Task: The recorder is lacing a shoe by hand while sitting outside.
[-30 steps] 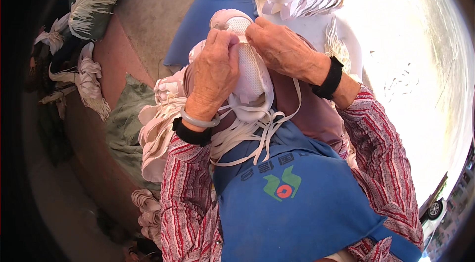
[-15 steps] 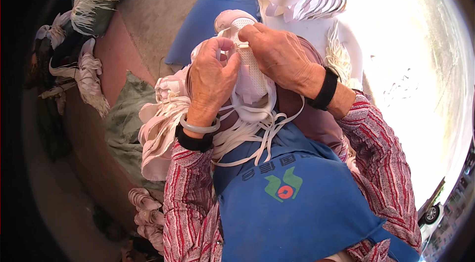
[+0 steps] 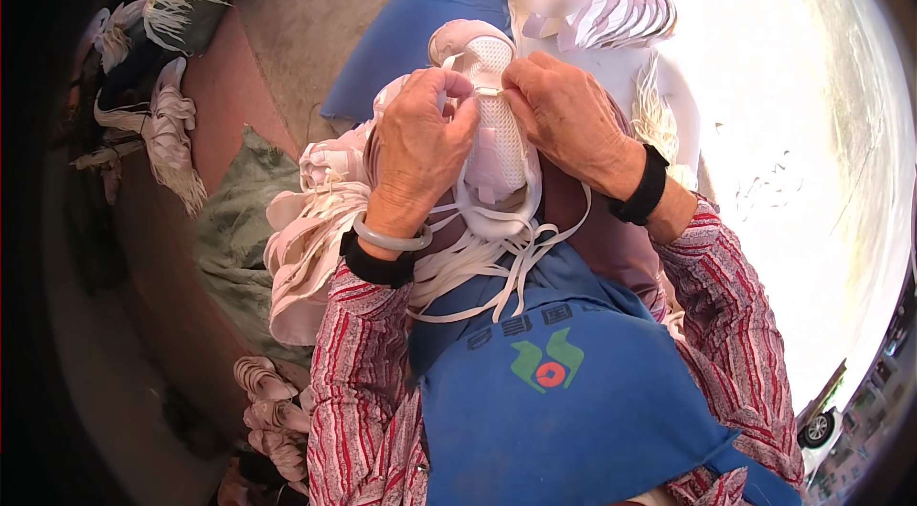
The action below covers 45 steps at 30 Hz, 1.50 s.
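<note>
A white mesh shoe [image 3: 495, 138] rests on my lap, toe pointing away. My left hand [image 3: 420, 148] pinches a flat white lace [image 3: 487, 92] at the shoe's left side near the toe. On the right side, my right hand [image 3: 568, 115] holds the same lace's other end. Loose white laces [image 3: 497, 263] hang from the shoe's near end over my blue apron [image 3: 564, 411]. Both wrists wear black bands, and a pale bangle sits on the left one.
A heap of white laces [image 3: 306, 248] lies at my left on green cloth [image 3: 234, 229]. Bundles of white strips [image 3: 162, 134] sit further left. A blue sheet [image 3: 430, 10] and a striped bundle [image 3: 611, 5] lie ahead. More bundles [image 3: 272, 411] lie lower left.
Both hands have shifted up the shoe toward its toe, and the lace is now stretched between the fingers of both hands.
</note>
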Available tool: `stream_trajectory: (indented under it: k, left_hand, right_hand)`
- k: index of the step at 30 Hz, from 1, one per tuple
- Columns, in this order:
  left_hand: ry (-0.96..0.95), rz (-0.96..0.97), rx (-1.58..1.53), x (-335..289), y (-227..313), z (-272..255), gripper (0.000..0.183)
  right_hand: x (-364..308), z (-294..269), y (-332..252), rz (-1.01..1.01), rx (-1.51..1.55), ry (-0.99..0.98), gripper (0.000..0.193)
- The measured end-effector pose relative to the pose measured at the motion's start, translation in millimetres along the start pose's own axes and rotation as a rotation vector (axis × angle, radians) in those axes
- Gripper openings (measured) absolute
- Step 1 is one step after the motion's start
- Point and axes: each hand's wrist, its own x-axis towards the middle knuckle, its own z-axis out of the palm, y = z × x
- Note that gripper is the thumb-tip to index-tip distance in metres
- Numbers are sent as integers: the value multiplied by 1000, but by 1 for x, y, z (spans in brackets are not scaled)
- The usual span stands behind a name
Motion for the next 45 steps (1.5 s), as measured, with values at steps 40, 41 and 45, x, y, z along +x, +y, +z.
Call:
stream_trajectory:
  k: [40, 41, 45]
  left_hand:
    - [-160, -226, -473, -4, -6, -56, 11]
    - [-185, -272, -572, -8, 2, -52, 13]
    - [-82, -340, -791, -10, 3, -42, 19]
  right_hand:
    - [21, 14, -10, -314, 270, 135, 14]
    - [24, 19, -15, -347, 289, 83, 14]
    - [28, 15, -18, -363, 296, 90, 16]
